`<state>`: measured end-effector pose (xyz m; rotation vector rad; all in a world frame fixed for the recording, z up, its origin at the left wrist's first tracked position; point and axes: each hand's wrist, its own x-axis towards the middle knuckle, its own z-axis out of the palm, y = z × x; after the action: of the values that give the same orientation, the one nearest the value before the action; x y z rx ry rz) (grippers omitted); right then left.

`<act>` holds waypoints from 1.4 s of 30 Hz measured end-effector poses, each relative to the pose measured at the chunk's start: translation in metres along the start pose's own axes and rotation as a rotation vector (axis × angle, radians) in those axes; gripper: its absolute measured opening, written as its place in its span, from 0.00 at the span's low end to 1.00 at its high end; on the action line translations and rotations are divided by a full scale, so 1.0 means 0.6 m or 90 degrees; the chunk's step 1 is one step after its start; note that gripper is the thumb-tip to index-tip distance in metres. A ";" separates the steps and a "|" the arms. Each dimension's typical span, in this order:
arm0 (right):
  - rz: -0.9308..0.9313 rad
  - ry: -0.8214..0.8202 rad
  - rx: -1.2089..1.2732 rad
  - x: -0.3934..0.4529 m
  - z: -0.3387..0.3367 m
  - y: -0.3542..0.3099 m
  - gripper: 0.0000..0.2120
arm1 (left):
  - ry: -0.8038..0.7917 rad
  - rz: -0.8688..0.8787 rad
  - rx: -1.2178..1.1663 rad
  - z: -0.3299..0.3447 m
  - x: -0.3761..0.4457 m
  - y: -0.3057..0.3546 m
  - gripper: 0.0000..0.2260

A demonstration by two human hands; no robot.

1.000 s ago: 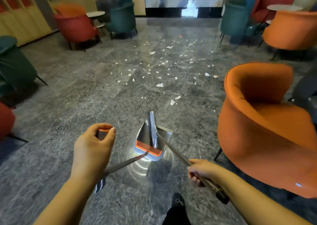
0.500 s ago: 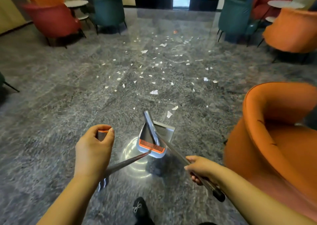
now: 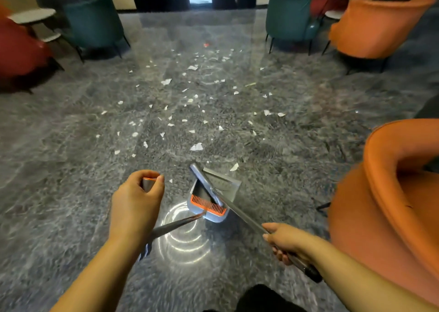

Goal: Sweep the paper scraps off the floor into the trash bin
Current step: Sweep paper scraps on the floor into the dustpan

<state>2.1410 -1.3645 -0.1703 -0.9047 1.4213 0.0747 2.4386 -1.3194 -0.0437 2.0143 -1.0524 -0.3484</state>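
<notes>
My left hand (image 3: 136, 202) grips the dustpan (image 3: 212, 196) handle, my right hand (image 3: 283, 242) the broom (image 3: 240, 213) handle, paper scraps (image 3: 196, 146) ahead.

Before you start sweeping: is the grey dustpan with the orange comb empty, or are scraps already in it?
Empty, apparently: the grey dustpan shows only dark interior beside the broom head; white paper scraps lie ahead on the floor.

Bright, even indoor light, ringed ceiling-lamp glare on the glossy floor (image 3: 71, 126), motion-smeared, wide-angle-bent edges.
</notes>
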 end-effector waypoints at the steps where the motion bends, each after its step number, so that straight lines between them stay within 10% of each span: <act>1: -0.001 0.001 0.013 0.013 -0.003 -0.020 0.13 | -0.009 0.001 0.001 0.009 0.027 -0.001 0.03; 8: -0.005 -0.007 0.079 0.121 -0.079 -0.169 0.24 | -0.022 0.001 0.020 0.102 0.206 0.007 0.04; 42: 0.151 0.213 0.045 0.516 -0.223 -0.453 0.12 | -0.435 0.230 0.338 0.429 0.784 -0.079 0.07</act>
<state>2.2451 -1.7676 -0.2889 -0.7088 1.8282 0.0526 2.6084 -1.8102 -0.1851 2.1340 -2.0802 -0.6357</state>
